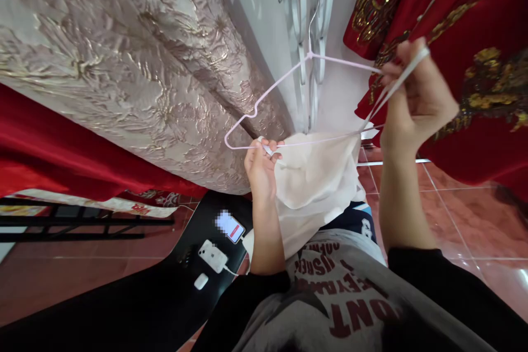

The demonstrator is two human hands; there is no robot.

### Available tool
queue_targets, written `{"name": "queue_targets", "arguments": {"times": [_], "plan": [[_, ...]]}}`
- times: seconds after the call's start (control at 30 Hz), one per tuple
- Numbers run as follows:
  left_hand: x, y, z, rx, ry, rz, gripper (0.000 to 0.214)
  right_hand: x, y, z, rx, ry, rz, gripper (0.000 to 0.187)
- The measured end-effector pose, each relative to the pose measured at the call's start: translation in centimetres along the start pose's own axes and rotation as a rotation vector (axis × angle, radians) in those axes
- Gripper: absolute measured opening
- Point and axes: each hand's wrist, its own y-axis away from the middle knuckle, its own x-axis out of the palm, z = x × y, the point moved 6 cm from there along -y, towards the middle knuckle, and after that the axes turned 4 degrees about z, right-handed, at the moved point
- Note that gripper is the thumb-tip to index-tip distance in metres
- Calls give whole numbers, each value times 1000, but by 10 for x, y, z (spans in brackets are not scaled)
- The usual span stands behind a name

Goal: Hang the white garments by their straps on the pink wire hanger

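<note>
A thin pale-pink clothes hanger (284,78) is held up in front of me, its metal hook pointing towards the wall. From its lower bar area hangs a cream garment (317,176) with white straps. My left hand (264,168) is closed at the hanger's lower left, fingers pinched around a bit of white strap beside the bar. On the other side, my right hand (421,93) is closed and slightly blurred, pulling a white strap (398,85) taut near the hanger's right end. That end is partly hidden by the fingers.
White metal racks (303,22) stand against the wall. A textured champagne fabric (165,66) hangs at left, red embroidered garments (474,82) at right. Two phones, the white one (212,256) and a lit one (231,226), lie with a white case (201,281) on a black surface.
</note>
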Motion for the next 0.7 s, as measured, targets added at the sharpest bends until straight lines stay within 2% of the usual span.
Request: {"name": "queue_targets", "arguments": {"times": [0.07,0.17,0.27,0.37,0.43,0.57,0.63,0.7], "plan": [[2,2,3,-29,5,22,38,-10,1,-7,-23,80,-114,41],[3,2,5,-50,33,61,39,-19,9,-12,-39,246,-173,50],[1,0,1,-48,25,84,37,-21,7,-10,-86,259,-130,53],[0,-1,-2,-53,-17,90,35,-23,-9,-14,-123,281,-18,42],[2,1,-1,-63,3,106,35,-36,-17,-24,-144,285,-27,37],[3,3,0,-30,75,130,37,-74,-6,-45,-186,247,-169,43],[1,1,-1,-21,53,124,38,-86,12,-37,-237,232,-272,40],[0,-1,1,-39,20,118,37,-85,31,-17,-200,235,-350,29]]}}
